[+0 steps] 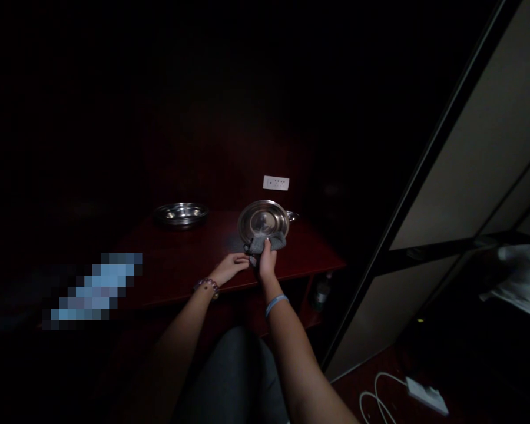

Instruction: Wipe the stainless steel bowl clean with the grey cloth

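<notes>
A round stainless steel dish (263, 217) is tilted up above the red table, its shiny inside facing me. At its lower rim my right hand (268, 260) is closed on a bunched grey cloth (271, 242), thumb on top; the cloth lies against the dish. My left hand (228, 268) is just left of it, fingers stretched toward a dark, patterned hanging end of the cloth. Whether those fingertips touch the cloth is hard to make out. Part of another metal dish (293, 216) shows behind the tilted one.
Shallow metal bowls (182, 215), seemingly stacked, stand on the red table (159, 265) at left. A white socket plate (276, 183) is on the back wall. A bottle (322, 292) sits on the shelf below. A power strip (426, 394) with cable lies on the floor at right, past a sliding door (459, 176).
</notes>
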`<move>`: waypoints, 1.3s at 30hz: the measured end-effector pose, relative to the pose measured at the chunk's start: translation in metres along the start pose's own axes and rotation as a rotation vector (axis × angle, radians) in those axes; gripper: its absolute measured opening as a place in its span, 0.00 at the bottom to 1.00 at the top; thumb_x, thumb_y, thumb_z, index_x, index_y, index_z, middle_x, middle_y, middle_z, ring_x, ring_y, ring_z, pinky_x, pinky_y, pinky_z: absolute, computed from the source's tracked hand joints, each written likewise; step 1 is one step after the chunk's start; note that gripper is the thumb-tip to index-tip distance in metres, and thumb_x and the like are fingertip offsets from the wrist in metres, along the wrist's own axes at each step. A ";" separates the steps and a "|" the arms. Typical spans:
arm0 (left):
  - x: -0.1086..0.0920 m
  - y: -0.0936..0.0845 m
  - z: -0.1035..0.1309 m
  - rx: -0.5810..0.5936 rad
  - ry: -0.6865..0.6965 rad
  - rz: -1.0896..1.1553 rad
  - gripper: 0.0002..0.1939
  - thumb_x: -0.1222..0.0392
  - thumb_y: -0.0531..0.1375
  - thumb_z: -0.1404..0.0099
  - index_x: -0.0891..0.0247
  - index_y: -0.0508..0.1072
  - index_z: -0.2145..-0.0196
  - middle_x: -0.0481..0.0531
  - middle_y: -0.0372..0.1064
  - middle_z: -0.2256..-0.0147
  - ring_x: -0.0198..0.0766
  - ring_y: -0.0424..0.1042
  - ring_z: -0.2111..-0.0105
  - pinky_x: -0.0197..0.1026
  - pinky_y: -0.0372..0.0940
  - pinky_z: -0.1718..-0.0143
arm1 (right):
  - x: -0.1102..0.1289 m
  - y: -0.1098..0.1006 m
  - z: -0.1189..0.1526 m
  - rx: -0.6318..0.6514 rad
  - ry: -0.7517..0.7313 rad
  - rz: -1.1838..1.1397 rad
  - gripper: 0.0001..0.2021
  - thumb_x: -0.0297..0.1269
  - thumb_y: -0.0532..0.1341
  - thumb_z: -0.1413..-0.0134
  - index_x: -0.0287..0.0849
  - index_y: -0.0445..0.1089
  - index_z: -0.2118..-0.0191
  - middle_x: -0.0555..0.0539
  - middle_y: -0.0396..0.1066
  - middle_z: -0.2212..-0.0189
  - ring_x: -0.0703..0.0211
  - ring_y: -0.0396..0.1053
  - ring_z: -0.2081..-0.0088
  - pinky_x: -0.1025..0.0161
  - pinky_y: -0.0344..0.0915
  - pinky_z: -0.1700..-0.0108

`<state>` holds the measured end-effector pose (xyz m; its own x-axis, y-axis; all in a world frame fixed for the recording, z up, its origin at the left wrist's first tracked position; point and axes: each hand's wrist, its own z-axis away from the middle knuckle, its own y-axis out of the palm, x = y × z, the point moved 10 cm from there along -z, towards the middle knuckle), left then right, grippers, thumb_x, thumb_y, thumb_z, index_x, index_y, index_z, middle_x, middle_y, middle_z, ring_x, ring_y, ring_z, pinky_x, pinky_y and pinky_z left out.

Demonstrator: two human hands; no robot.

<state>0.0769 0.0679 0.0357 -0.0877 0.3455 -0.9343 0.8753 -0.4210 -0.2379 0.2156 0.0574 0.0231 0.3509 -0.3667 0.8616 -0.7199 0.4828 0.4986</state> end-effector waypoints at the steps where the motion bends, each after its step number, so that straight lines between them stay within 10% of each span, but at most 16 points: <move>1: 0.000 -0.001 0.000 -0.009 -0.004 0.003 0.12 0.54 0.65 0.52 0.62 0.77 0.70 0.53 0.78 0.67 0.45 0.75 0.62 0.45 0.66 0.54 | 0.000 0.000 -0.001 0.002 -0.003 -0.003 0.20 0.47 0.59 0.46 0.32 0.74 0.60 0.39 0.77 0.62 0.54 0.74 0.62 0.65 0.68 0.62; 33: -0.009 0.005 0.008 -0.031 -0.031 -0.018 0.08 0.57 0.63 0.48 0.64 0.72 0.73 0.53 0.75 0.73 0.40 0.73 0.68 0.43 0.65 0.58 | -0.001 -0.001 -0.005 0.036 -0.059 0.079 0.22 0.50 0.57 0.48 0.33 0.73 0.60 0.41 0.77 0.64 0.54 0.74 0.60 0.65 0.68 0.62; 39: -0.019 -0.041 0.027 -0.514 -0.036 -0.215 0.17 0.49 0.65 0.48 0.60 0.65 0.67 0.46 0.67 0.69 0.38 0.68 0.64 0.41 0.62 0.57 | 0.000 -0.002 -0.002 0.081 -0.070 0.118 0.24 0.51 0.56 0.48 0.34 0.74 0.58 0.41 0.77 0.66 0.54 0.74 0.64 0.64 0.68 0.65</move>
<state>0.0294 0.0561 0.0563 -0.2978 0.3457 -0.8898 0.9545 0.1219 -0.2721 0.2182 0.0585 0.0226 0.2208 -0.3669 0.9037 -0.8003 0.4615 0.3829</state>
